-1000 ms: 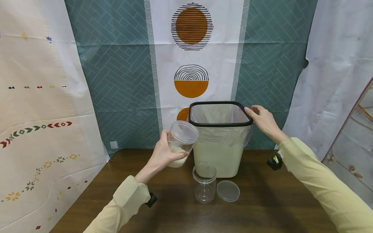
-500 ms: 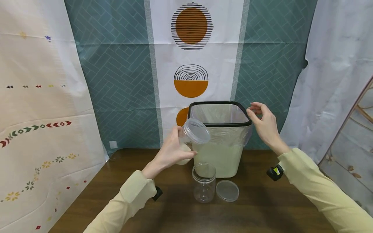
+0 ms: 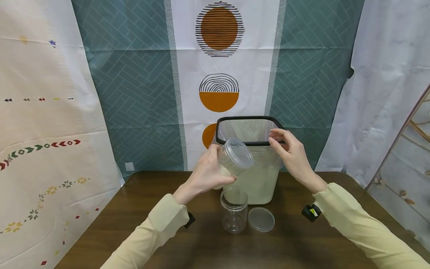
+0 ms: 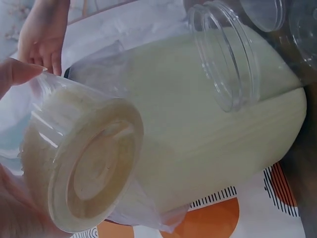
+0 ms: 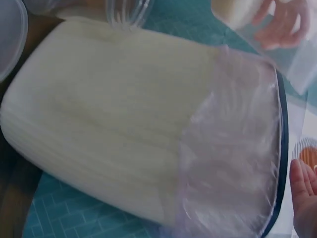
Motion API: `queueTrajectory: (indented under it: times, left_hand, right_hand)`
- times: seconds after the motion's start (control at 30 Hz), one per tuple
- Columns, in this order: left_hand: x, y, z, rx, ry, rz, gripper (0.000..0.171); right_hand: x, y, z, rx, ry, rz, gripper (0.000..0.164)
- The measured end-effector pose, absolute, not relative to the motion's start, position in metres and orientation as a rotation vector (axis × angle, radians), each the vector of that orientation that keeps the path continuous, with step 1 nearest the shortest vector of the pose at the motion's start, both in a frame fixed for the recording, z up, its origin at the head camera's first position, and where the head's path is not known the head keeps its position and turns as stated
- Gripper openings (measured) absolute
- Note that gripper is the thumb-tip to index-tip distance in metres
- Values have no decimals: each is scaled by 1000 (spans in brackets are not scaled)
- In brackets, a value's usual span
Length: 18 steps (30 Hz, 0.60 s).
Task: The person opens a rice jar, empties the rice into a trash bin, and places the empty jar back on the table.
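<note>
Before the bin point(image 3: 258, 179), left hand point(image 3: 209, 170), fingers point(image 3: 214, 149) around a tilted, lidded jar point(image 3: 232, 161)

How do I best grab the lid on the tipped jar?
Probably around the rim of the lid, coming from the right. The jar leans that way, so the lid's round edge sticks out beyond the left hand, which grips lower down. The right hand is on that side.

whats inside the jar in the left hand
A pale substance lies low in the tilted jar; the left hand covers part of it, so its full amount cannot be seen.
</note>
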<state>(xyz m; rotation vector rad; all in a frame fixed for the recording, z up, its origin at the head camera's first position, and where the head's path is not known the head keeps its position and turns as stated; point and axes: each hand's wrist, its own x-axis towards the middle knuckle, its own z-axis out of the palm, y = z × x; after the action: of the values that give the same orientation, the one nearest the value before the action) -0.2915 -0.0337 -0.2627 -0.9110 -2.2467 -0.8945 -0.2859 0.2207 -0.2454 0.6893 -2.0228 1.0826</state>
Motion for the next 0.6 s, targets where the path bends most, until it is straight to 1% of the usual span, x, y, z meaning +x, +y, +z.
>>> queueTrajectory:
  times: [0.1,0.33,0.5,0.6]
  left_hand:
    - [-291,-31,-262,-917,-2250,-887,73]
    - [-289,-27,-261,-917,-2264,-901,76]
    - [-289,-25,-260,-923,-2258,-887,75]
    - [-289,-23,-260,-928,-2257,-876,74]
  right_hand:
    - [-283,215,-250,760,-2025,1105,30]
    - [-257,195,-241,869,-2056,1181,31]
    - [-255,191,-242,919,-2094,1265,36]
    - [-257,190,-244,975,-2120,1289,41]
